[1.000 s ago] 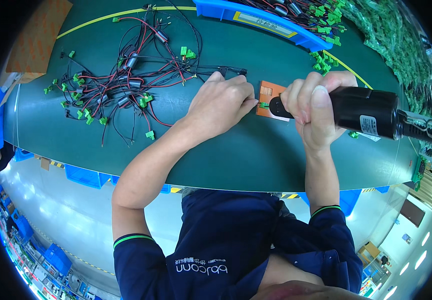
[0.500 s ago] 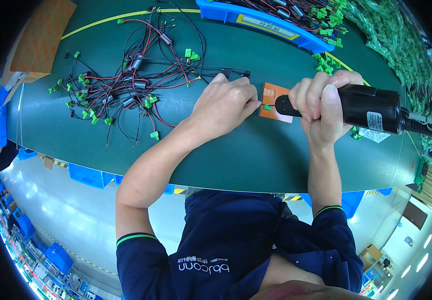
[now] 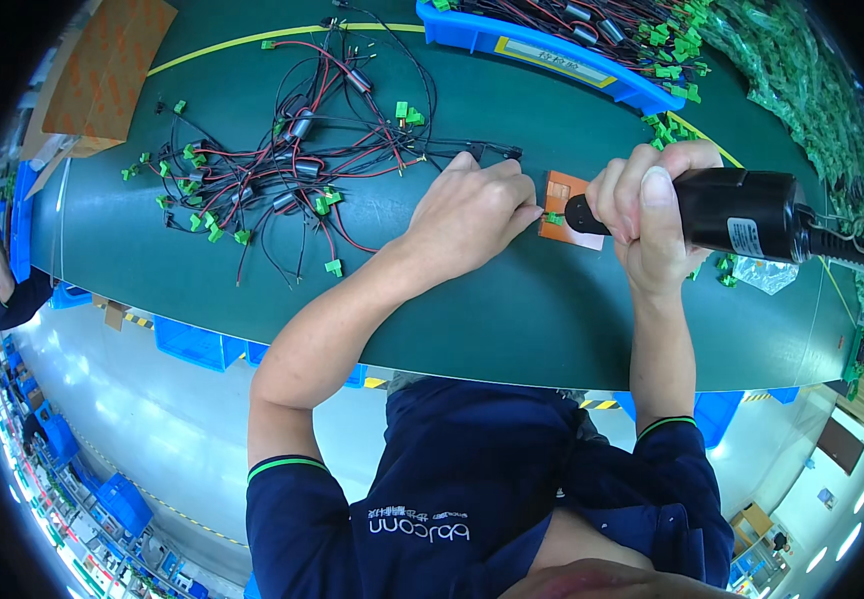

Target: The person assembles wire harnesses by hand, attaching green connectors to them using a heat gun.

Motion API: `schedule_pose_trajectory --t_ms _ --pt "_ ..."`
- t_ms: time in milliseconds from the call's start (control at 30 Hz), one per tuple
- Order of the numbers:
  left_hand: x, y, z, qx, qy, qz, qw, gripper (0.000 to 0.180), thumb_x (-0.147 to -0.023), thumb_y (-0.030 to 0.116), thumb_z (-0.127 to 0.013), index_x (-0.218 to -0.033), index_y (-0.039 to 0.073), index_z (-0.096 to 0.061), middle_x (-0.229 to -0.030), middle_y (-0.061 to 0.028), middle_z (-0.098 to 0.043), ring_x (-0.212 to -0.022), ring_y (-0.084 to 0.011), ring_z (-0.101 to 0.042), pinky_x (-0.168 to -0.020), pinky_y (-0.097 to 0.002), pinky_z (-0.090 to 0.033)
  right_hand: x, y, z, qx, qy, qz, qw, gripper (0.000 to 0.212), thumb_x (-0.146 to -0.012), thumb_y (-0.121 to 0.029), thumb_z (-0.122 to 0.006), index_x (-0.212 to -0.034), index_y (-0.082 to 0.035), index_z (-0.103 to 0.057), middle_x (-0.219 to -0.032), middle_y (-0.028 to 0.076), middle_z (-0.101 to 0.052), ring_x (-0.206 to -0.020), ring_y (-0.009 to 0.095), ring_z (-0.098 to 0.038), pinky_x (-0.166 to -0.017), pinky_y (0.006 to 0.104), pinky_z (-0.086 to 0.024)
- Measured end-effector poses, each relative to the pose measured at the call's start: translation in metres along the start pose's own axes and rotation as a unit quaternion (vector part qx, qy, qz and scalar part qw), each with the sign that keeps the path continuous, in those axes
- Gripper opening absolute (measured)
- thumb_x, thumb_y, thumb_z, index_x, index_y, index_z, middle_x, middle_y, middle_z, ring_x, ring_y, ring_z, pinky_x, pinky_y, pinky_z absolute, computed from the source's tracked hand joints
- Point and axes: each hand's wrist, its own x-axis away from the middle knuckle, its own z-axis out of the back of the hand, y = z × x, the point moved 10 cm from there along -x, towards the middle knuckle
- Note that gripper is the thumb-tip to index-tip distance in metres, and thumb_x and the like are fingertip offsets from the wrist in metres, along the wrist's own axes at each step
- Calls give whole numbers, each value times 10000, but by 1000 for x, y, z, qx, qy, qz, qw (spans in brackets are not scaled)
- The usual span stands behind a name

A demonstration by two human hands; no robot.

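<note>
The green connector (image 3: 553,217) is pinched by the left hand (image 3: 472,210) on the orange pad (image 3: 564,205); the electric screwdriver (image 3: 722,212) (gripped by the right hand (image 3: 647,215)) should be kept square.

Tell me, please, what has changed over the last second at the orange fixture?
Almost nothing. The right hand keeps its grip on the black electric screwdriver, and the left hand keeps pinching the small green connector at the orange fixture. The wire harnesses lie unmoved.
</note>
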Motion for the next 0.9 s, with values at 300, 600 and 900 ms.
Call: schedule_pose_trajectory --t_ms 300,600,900 --pt "-2 13 35 -7 -17 -89 996 93 -905 73 -693 -982 41 -735 -948 -108 -691 -904 -327 -647 -864 -413 -481 8 -28 3 -66 -47 15 997 355 -1022 -165 -666 -1316 -100 -479 -674 37 -491 -499 129 -442 -498 308 -392" --pt "-18 -86 132 -346 -137 -36 927 239 -886 30 -667 -1115 71 -719 -1174 -93 -655 -1145 -339 -639 -977 -455 -498 36 -50 -3 -115 -125 -21 985 320 -1003 -201 -727 -1198 -91 -498 -695 56 -547 -532 141 -526 -533 333 -449" --pt "14 15 219 -444 205 92 868 159 -1014 214 -656 -999 60 -624 -1012 -134 -624 -816 -392 -673 -659 -479 -538 54 -52 85 246 -28 -171 954 206 -1028 -119 -598 -1105 55 -676 -1061 171 -700 -971 272 -684 -906 401 -547"
